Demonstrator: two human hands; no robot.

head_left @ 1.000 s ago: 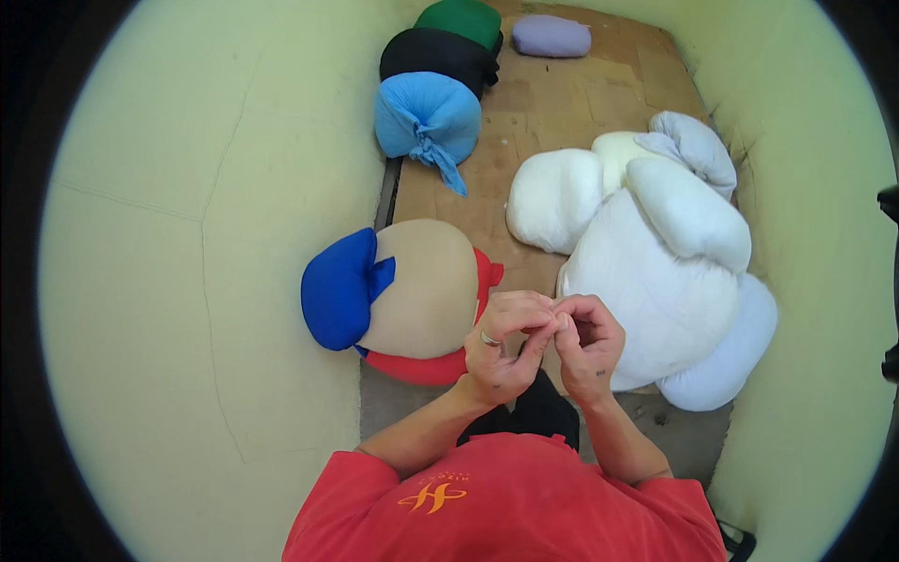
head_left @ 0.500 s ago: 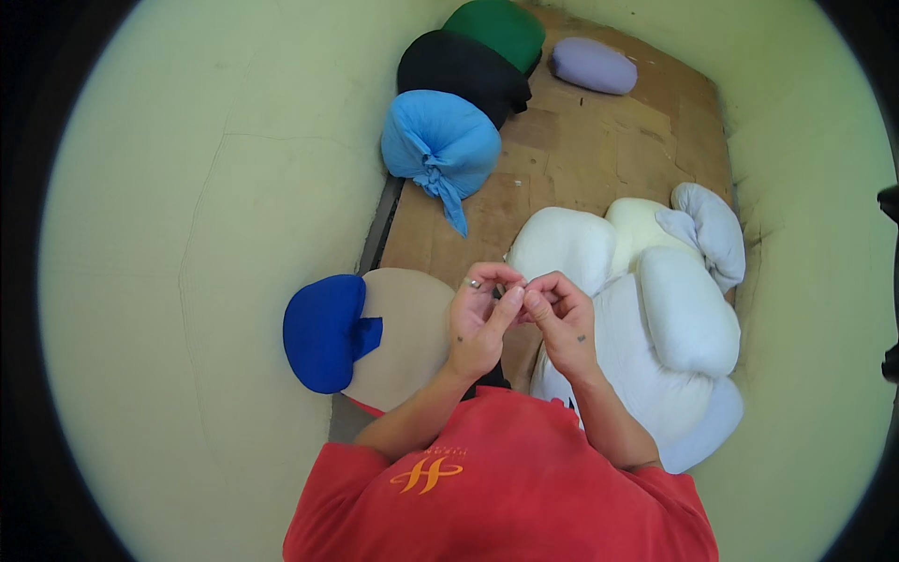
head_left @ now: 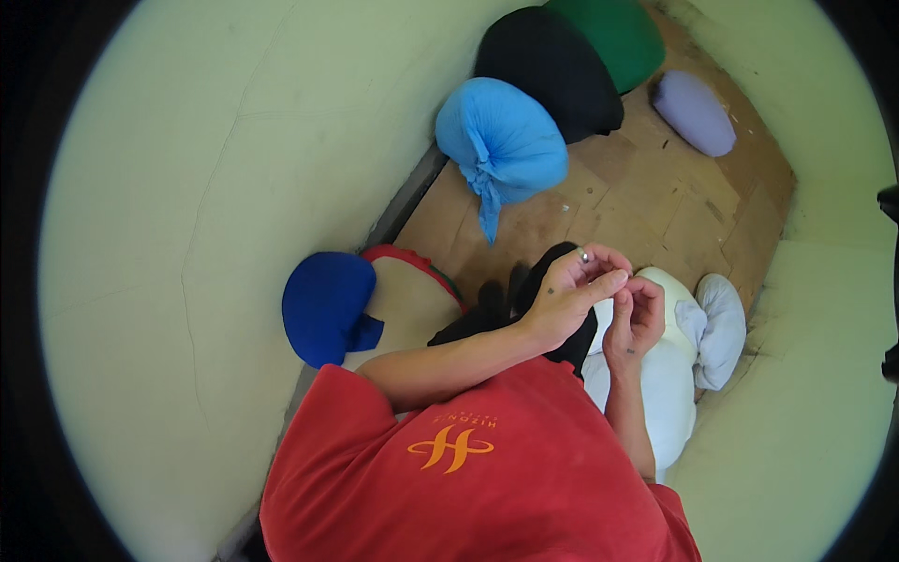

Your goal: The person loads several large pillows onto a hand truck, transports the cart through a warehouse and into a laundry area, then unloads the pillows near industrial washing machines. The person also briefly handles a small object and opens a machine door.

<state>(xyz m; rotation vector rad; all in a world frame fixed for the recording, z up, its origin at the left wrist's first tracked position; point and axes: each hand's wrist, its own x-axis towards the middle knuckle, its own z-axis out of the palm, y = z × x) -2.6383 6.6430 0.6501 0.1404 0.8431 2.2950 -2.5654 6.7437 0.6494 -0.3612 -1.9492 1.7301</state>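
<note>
In front of my chest, to the right of the middle, my two hands meet at the fingertips. My left hand, with a ring on one finger, is closed in a pinch of thumb and forefinger. Against it, my right hand is pinched too, its fingers curled. Whatever lies between the fingertips, if anything, is too small to make out. Just beyond and below my right hand are white stuffed bundles, partly hidden by my arm.
Brown boards cover the floor between pale walls. Along the left wall sit light-blue, black and green bundles. A lilac bundle lies far right. Near my left elbow rest a blue bundle and a round beige one.
My body and joined hands have turned to the right, so the bundles sit differently in view. My dark-clad legs now show beneath my left arm. The fingers remain pinched together.
</note>
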